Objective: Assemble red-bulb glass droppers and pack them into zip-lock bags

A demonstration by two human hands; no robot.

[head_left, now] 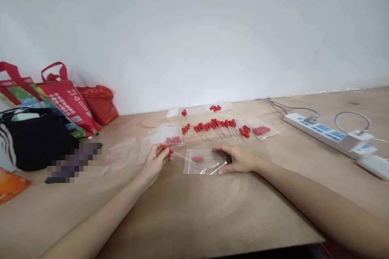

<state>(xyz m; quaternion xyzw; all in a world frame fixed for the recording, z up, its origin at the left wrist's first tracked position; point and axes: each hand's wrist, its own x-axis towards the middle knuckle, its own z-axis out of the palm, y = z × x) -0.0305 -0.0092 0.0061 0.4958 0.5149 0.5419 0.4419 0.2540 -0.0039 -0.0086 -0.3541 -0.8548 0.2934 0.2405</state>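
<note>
In the head view, my left hand [157, 160] pinches a dropper [168, 149] by its red rubber bulb. The thin clear tube points down to the right, its tip over the left end of a clear zip bag [209, 168]. A second dropper [198, 158] lies inside that bag. My right hand [238, 158] holds the bag's right end, thumb at the near edge and fingers at the far edge. Behind the bag lies a row of loose red-bulbed droppers [214, 125]. A smaller group of droppers [185, 130] is left of it.
Filled zip bags lie right [261, 130] and left [174, 140] of the row. More clear bags [121, 151] spread leftward. Red bulbs [215, 108] are near the wall. A power strip [323, 131] with a charger stands right; shopping bags [68, 99] and a black bag [36, 141] stand left.
</note>
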